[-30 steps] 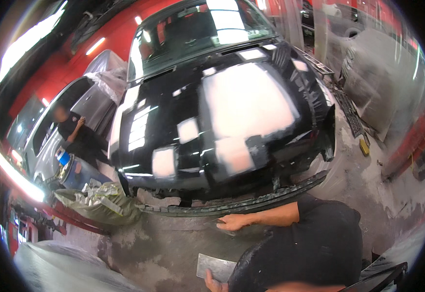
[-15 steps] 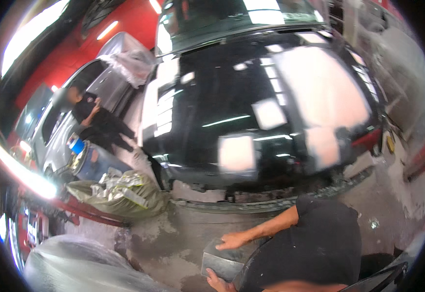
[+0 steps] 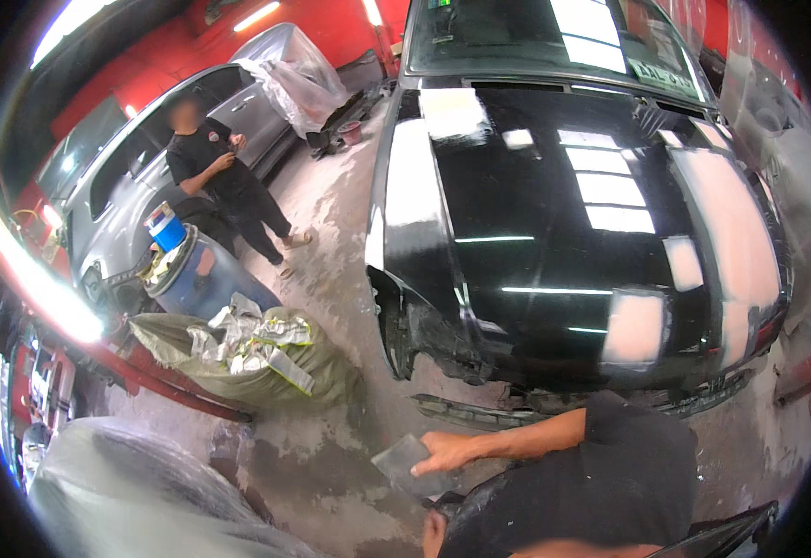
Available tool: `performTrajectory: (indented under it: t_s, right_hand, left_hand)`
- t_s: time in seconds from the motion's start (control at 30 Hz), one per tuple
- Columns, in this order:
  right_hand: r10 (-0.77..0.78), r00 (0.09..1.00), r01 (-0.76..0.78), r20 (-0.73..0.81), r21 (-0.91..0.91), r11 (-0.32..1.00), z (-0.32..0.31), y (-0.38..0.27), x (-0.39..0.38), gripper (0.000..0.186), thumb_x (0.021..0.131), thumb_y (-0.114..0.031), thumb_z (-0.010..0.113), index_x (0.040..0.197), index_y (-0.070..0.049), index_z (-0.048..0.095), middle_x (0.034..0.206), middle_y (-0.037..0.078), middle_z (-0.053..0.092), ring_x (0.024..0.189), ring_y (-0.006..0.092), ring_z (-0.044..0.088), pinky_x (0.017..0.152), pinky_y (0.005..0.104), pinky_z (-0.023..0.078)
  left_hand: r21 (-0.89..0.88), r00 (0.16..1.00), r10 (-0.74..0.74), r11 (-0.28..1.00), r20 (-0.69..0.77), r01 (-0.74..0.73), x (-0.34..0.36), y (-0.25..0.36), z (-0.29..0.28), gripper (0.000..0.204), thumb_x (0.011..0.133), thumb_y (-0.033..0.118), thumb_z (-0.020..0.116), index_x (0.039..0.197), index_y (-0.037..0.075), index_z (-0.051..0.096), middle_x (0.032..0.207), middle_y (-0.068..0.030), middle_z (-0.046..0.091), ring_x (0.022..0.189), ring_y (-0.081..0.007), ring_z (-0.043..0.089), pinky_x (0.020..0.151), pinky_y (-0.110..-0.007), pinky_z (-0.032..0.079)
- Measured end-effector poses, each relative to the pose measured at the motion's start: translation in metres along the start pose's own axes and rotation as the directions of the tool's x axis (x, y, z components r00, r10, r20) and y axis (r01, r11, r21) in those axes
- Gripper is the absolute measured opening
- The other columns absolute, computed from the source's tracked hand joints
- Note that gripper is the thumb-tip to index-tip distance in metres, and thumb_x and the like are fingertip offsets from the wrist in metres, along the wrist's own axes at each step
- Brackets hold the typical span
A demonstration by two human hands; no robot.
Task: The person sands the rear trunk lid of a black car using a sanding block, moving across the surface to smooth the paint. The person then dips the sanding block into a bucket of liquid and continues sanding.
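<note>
My right hand (image 3: 444, 453) is closed on a thin, flat grey sheet (image 3: 398, 461), its thumb and fingers over the edge. Just below it, my left hand (image 3: 434, 532) is held close to my body with its fingers curled. Dark material by those fingers hides whatever they may grip. Beyond both hands stands a car with a glossy black hood (image 3: 526, 232). Matte pinkish-white patches (image 3: 635, 327) cover parts of the hood; neither hand touches it.
A green sack (image 3: 238, 372) stuffed with crumpled paper and a blue drum (image 3: 215, 274) stand left. Behind them a person in black (image 3: 229, 177) is beside a grey car (image 3: 154, 177). Plastic sheeting (image 3: 136, 493) drapes something at lower left. Trim (image 3: 466, 412) lies below the hood.
My view has swung left, so the hood sits further right. The grey sheet has shifted from between both hands to the right hand. My left hand has drawn back toward my body.
</note>
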State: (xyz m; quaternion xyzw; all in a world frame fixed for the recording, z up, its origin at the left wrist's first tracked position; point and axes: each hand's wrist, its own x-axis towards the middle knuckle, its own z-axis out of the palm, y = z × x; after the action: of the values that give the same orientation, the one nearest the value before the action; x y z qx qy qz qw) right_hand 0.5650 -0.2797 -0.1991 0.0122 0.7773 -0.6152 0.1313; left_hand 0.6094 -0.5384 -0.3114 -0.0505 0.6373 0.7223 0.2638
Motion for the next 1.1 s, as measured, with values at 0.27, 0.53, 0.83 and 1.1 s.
performTrajectory:
  t_s: [0.27, 0.53, 0.83, 1.1]
  right_hand:
    - [0.085, 0.874, 0.035, -0.479, 0.236, 0.971, -0.017, -0.040, 0.123, 0.044, 0.082, -0.036, 0.072, 0.105, 0.001, 0.069, 0.093, 0.015, 0.072, 0.085, 0.0243, 0.066, 0.079, 0.0384, 0.051]
    - [0.078, 0.608, 0.094, -0.790, 0.170, 0.981, -0.055, -0.087, 0.153, 0.033, 0.086, -0.017, 0.070, 0.114, 0.000, 0.066, 0.103, 0.012, 0.072, 0.087, 0.0200, 0.068, 0.081, 0.0367, 0.054]
    - [0.029, 0.318, 0.601, -0.948, 0.225, 0.767, -0.139, -0.112, 0.131, 0.040, 0.081, -0.008, 0.069, 0.119, 0.003, 0.062, 0.109, 0.011, 0.069, 0.099, 0.0208, 0.067, 0.091, 0.0367, 0.053]
    - [0.100, 0.726, 0.208, -0.680, 0.355, 0.911, -0.156, -0.094, 0.245, 0.038, 0.085, -0.017, 0.070, 0.117, 0.002, 0.063, 0.109, 0.010, 0.069, 0.099, 0.0183, 0.062, 0.090, 0.0338, 0.048]
  left_hand:
    - [0.128, 0.761, -0.540, 0.837, 0.359, 0.533, 0.096, 0.173, -0.100, 0.057, 0.098, 0.035, 0.050, 0.139, -0.005, 0.047, 0.135, -0.0314, 0.050, 0.129, -0.0380, 0.046, 0.110, -0.043, 0.035]
    - [0.842, 0.841, -0.075, 0.122, 0.535, -0.525, 0.335, 0.265, -0.098, 0.059, 0.090, 0.038, 0.062, 0.129, -0.005, 0.055, 0.121, -0.0254, 0.063, 0.109, -0.0406, 0.063, 0.094, -0.044, 0.049]
    - [0.552, 0.507, -0.218, 0.368, 0.834, -0.749, 0.458, 0.323, 0.043, 0.058, 0.094, 0.037, 0.062, 0.137, -0.001, 0.050, 0.127, -0.0226, 0.062, 0.120, -0.0339, 0.060, 0.100, -0.040, 0.046]
    - [0.855, 0.569, -0.648, 0.292, 0.507, -0.429, 0.589, 0.243, -0.046, 0.058, 0.093, 0.037, 0.062, 0.136, -0.001, 0.053, 0.128, -0.0220, 0.063, 0.120, -0.0328, 0.060, 0.102, -0.039, 0.045]
